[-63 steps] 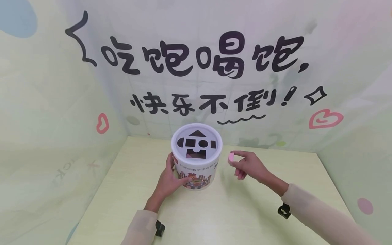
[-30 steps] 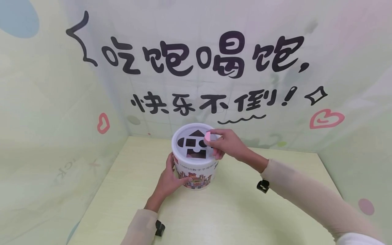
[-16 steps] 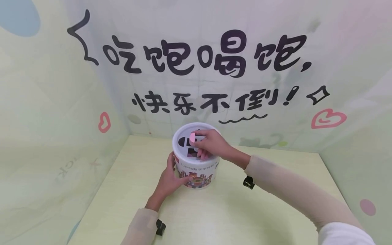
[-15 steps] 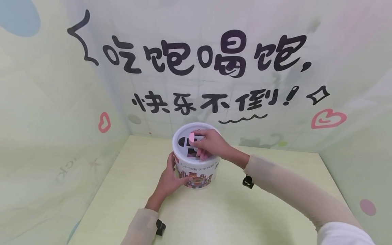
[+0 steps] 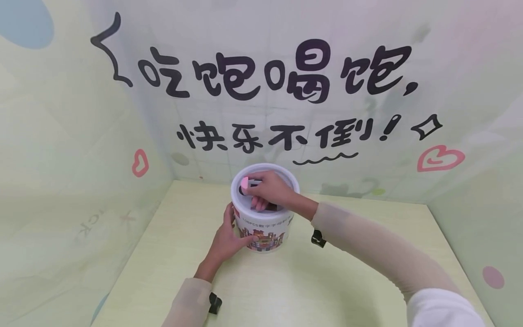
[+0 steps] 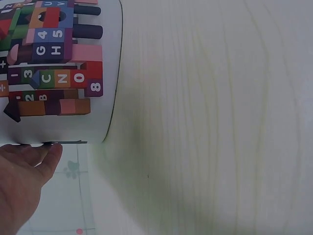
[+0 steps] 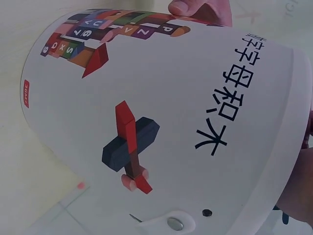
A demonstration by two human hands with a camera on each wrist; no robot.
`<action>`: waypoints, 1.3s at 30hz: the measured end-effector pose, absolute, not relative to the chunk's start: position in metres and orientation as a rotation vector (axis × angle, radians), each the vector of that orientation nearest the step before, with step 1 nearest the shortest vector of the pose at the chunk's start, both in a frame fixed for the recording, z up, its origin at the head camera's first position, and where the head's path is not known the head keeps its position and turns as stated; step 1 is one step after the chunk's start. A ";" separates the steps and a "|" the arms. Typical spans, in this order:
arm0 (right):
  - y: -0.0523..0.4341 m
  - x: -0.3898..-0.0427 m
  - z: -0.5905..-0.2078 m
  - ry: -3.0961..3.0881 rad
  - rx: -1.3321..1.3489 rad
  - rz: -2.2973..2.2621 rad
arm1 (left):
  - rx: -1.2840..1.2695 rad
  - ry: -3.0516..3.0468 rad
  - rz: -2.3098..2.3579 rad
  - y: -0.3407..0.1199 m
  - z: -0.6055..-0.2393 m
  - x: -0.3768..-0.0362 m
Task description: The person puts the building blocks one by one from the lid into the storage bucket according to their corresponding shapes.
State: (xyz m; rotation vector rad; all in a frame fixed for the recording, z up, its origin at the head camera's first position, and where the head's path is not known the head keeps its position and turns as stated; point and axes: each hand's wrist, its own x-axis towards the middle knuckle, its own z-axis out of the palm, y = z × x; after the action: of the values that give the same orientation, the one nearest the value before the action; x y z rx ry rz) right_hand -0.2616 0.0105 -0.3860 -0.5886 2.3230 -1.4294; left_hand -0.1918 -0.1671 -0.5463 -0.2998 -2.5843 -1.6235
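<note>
Over the bucket lid (image 5: 291, 182), fingers (image 5: 254, 182) pinch a pink block (image 5: 244, 183).

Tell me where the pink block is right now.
In the head view the pink block sits pinched in the right hand, over the left part of the white bucket's lid, at the far middle of the table.

A pale wooden table (image 5: 347, 281) carries one white bucket (image 5: 264, 227).
</note>
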 end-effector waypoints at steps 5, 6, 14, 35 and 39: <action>0.007 -0.264 -0.390 2.286 -0.575 -1.446 | -0.298 -2.587 -1.620 -0.166 -0.545 -0.191; 0.007 -0.265 -0.390 2.283 -0.567 -1.447 | -0.304 -2.586 -1.621 -0.166 -0.545 -0.191; 0.006 -0.268 -0.391 2.289 -0.487 -1.408 | -0.300 -2.593 -1.631 -0.166 -0.543 -0.190; 0.110 -0.230 -0.385 2.404 -0.350 -1.629 | -0.344 -2.775 -1.294 -0.176 -0.522 -0.181; 0.129 -0.212 -0.395 2.532 -0.429 -1.587 | -0.465 -2.796 -1.030 -0.182 -0.515 -0.177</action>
State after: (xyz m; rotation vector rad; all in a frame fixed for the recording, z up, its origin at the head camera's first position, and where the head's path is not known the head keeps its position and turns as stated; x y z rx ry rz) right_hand -0.2124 0.1293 -0.3953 -0.4292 2.5320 -1.5869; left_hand -0.1766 -0.1818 -0.5150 -0.4654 -2.7957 -1.0296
